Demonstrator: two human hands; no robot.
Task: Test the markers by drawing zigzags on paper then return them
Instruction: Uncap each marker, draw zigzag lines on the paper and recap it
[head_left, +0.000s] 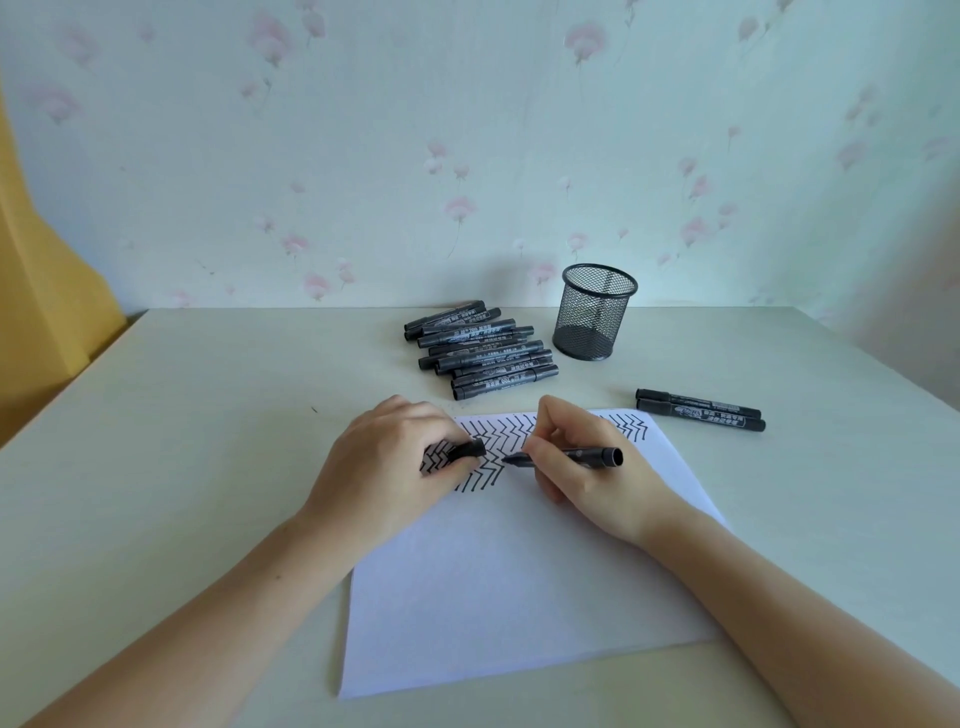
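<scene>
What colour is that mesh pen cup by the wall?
Black, a see-through wire mesh cup, clearest in the head view.

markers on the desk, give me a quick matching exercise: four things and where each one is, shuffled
Things:
1. uncapped marker
2. cap
3. marker pile
4. marker pair

Places:
A. left of the mesh cup
B. in the left hand
C. on the table, right of the paper
D. in the right hand

Pairs: 1-D, 2-B, 3-A, 4-C

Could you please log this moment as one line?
left hand: black marker cap | right hand: uncapped black marker | white paper sheet: zigzags
</scene>
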